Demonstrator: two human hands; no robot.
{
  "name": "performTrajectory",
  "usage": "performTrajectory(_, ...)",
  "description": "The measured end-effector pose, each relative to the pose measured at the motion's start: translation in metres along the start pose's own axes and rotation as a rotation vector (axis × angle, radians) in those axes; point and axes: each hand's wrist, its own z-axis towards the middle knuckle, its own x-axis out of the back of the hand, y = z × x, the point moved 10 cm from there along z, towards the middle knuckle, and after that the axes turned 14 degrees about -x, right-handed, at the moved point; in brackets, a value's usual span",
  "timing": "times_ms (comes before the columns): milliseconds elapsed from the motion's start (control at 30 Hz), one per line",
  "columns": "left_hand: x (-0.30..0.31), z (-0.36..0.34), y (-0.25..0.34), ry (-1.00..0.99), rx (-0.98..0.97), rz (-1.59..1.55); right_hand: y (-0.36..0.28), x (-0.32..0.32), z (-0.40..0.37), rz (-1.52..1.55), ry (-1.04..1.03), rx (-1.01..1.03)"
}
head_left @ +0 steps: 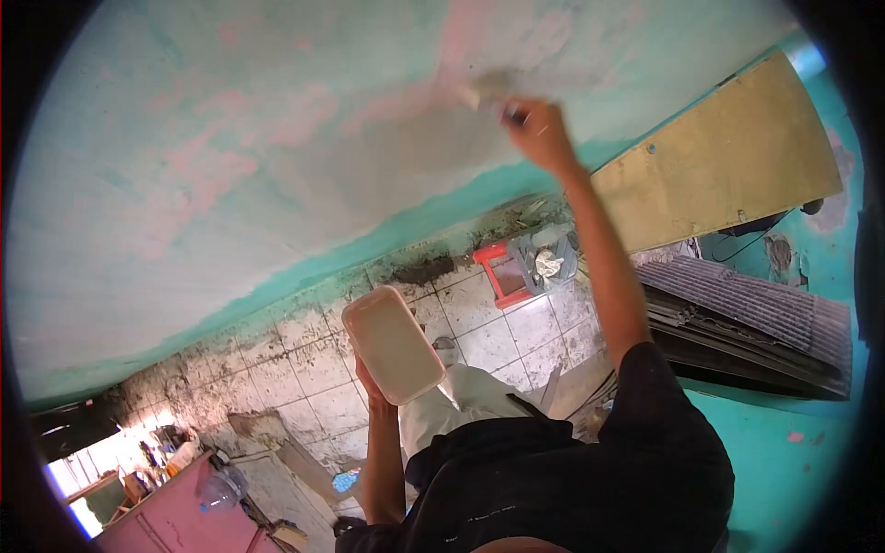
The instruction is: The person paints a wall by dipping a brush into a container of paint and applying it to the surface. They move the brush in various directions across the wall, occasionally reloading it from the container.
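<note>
My right hand (539,134) is raised to the wall, its fingers closed round the dark handle of what looks like a paintbrush (477,95). Motion blurs the brush's pale head, which is at or very near the wall surface (387,152). That surface is turquoise, with pink patches and a broad greyish-white coat. Lower down, my left hand (371,382) grips a rectangular plastic tub (395,344) from its side and underneath. Something whitish and smooth covers the tub's inside. Most of the left fingers are hidden behind the tub.
A red plastic stool (498,276) with a grey bundle stands by the wall's foot on dirty white tiles (489,341). At right are a yellowish board (719,152) and stacked corrugated sheets (756,313). A pink cabinet (175,516) with a clear bottle (221,488) is at lower left.
</note>
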Motion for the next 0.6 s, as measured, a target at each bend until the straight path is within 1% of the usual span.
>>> performTrajectory(33,-0.036,-0.009,-0.005,-0.063,0.041,-0.142,-0.031,0.047,0.005,0.102,0.076,0.034)
performTrajectory(67,-0.058,-0.016,-0.011,-0.124,0.082,-0.282,-0.056,0.083,0.011,0.099,0.137,0.047)
performTrajectory(100,-0.053,-0.02,-0.019,-0.109,0.083,-0.282,-0.07,0.103,0.011,0.1,0.197,0.06)
performTrajectory(133,-0.05,-0.02,-0.025,-0.133,0.079,-0.288,-0.071,0.098,0.008,0.102,0.187,0.058)
performTrajectory(200,-0.046,-0.027,-0.033,-0.147,0.08,-0.289,-0.07,0.098,-0.009,0.125,0.346,0.031)
performTrajectory(233,-0.039,-0.032,-0.041,-0.069,0.089,-0.296,-0.054,0.076,-0.018,0.189,0.383,0.013)
performTrajectory(267,-0.031,-0.033,-0.047,0.003,0.093,-0.304,-0.034,0.043,-0.03,0.182,0.492,0.104)
performTrajectory(300,-0.022,-0.033,-0.054,0.01,0.087,-0.306,-0.01,-0.002,-0.035,0.158,0.487,0.137)
performTrajectory(333,-0.012,-0.035,-0.061,0.009,0.094,-0.31,0.015,-0.045,-0.052,0.259,0.567,0.171)
performTrajectory(367,-0.005,-0.033,-0.065,0.003,0.103,-0.309,0.042,-0.093,-0.063,0.259,0.453,0.076)
performTrajectory(400,-0.005,-0.029,-0.066,0.003,0.102,-0.306,0.064,-0.134,-0.081,0.277,0.446,0.07)
performTrajectory(467,-0.014,-0.028,-0.061,-0.061,0.114,-0.287,0.099,-0.203,-0.106,0.134,0.241,-0.064)
performTrajectory(500,-0.001,-0.027,-0.063,-0.054,0.118,-0.28,0.106,-0.211,-0.11,0.138,0.238,-0.073)
performTrajectory(567,0.043,-0.026,-0.063,0.05,0.091,-0.105,0.148,-0.264,-0.113,-0.076,-0.242,-0.339)
performTrajectory(600,0.044,-0.028,-0.058,0.057,0.093,-0.102,0.146,-0.251,-0.102,-0.027,-0.219,-0.341)
